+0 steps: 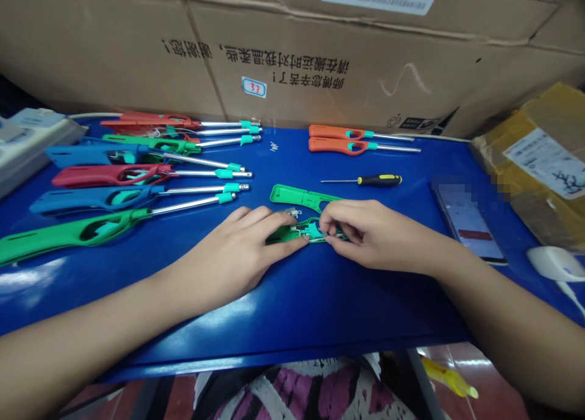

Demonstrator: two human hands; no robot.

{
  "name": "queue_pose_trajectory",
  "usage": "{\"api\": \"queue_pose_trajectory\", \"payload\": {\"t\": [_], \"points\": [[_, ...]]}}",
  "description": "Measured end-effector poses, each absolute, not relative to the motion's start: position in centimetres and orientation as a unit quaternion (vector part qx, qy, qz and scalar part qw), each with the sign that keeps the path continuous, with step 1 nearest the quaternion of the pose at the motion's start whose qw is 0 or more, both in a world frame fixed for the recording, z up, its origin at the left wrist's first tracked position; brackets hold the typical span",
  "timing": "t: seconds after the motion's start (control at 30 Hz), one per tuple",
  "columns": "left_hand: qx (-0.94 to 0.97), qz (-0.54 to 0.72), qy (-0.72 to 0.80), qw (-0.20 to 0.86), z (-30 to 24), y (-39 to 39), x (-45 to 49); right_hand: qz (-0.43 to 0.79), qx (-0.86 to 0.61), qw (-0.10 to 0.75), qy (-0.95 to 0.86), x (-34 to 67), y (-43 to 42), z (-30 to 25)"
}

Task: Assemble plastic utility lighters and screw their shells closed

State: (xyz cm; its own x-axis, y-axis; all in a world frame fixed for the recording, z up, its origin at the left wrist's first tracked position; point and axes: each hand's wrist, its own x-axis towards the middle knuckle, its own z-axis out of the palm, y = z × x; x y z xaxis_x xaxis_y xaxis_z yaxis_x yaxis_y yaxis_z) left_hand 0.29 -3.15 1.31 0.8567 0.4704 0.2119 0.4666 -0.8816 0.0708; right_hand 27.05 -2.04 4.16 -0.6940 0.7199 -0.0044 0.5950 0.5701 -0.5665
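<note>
An opened green lighter casing (282, 234) lies on the blue table in front of me, with a teal part (313, 230) and thin wires showing inside. My left hand (240, 246) holds the casing down from the left, its thumb and index finger bent around it. At the casing's right end my right hand (365, 231) is closed in a pinch over the teal part and wires; whatever sits between its fingertips is too small to make out. Just behind both hands rests a separate green half shell (295, 195), its right end partly hidden by my right hand.
Several long-necked lighters (114, 175) in red, blue and green lie at the left. Two orange lighters (336, 144) are at the back right, with a screwdriver (379, 180) below. A phone (470, 222), a white device (555, 263) and cardboard boxes (283, 36) border the table (292, 322).
</note>
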Motion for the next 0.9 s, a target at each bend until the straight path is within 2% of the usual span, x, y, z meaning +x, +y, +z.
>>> {"api": "queue_pose_trajectory", "payload": {"t": [0.23, 0.33, 0.57, 0.9], "points": [[0.916, 0.238, 0.307, 0.098, 2.2, -2.0, -0.2, 0.270, -0.382, 0.101, -0.878, 27.0, -2.2, 4.2], [0.896, 0.236, 0.363, 0.099, 2.0, -1.0, -0.5, 0.258, -0.389, 0.091, -0.880, 26.9, -2.3, 4.2], [0.867, 0.201, 0.412, 0.197, 1.1, -0.4, -0.4, 0.248, -0.395, 0.083, -0.881, 26.7, -2.5, 4.0], [0.851, 0.246, 0.417, 0.203, 2.2, -1.0, -0.1, 0.245, -0.389, 0.072, -0.885, 26.6, -2.6, 4.3]]}}
